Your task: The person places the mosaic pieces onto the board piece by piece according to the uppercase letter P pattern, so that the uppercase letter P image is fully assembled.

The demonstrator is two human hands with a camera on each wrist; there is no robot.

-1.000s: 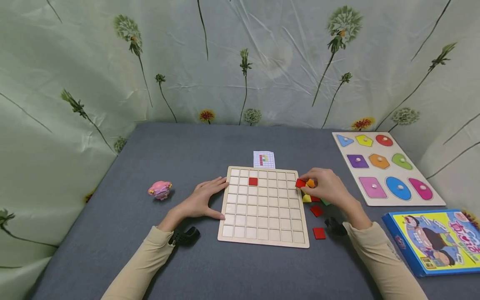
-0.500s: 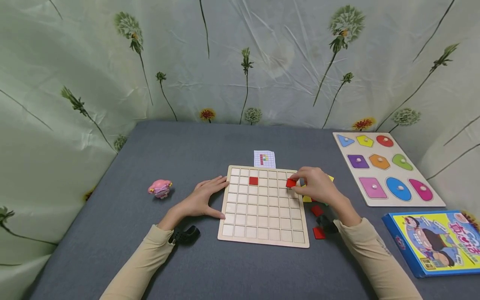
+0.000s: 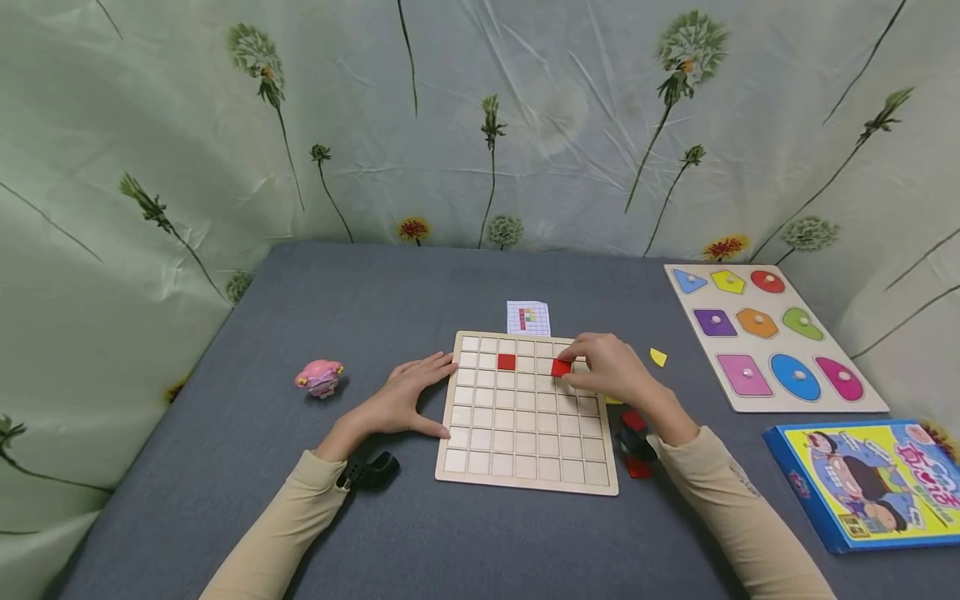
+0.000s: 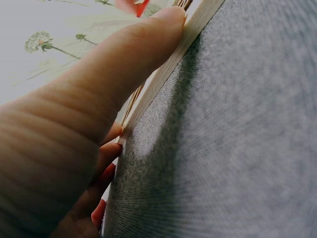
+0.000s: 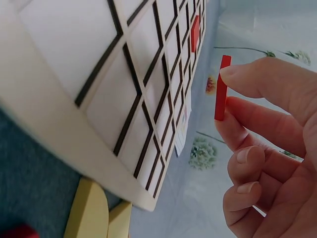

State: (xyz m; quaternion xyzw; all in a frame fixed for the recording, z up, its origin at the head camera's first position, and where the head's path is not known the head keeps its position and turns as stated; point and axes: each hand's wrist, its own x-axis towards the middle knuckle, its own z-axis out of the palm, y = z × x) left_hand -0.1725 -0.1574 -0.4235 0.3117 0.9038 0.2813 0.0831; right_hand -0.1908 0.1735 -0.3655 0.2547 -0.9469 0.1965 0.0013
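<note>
In the head view a pale wooden grid board [image 3: 525, 467] lies on the grey cloth. One red square tile [image 3: 506, 362] sits in a cell of its upper rows. My left hand [image 3: 401, 402] rests against the board's left edge with fingers spread. The left wrist view shows its thumb [image 4: 148, 42] on the wooden rim. Over the upper right of the board, my right hand [image 3: 615, 372] pinches a second red square tile [image 3: 560, 367] between thumb and fingers. Seen edge-on in the right wrist view, this thin tile [image 5: 222, 89] is held above the cells.
Beside the board's right edge lie loose red tiles [image 3: 639, 469] and a yellow piece [image 3: 657, 357], others partly hidden by the right arm. A pattern card [image 3: 528, 318] touches the far edge. A shape puzzle [image 3: 708, 350] and blue-yellow box [image 3: 873, 492] lie right; a pink toy [image 3: 320, 377] stands left.
My right hand has carried the red tile left, from the loose pieces beside the board to over its upper right cells. The left hand has stayed at the board's edge.
</note>
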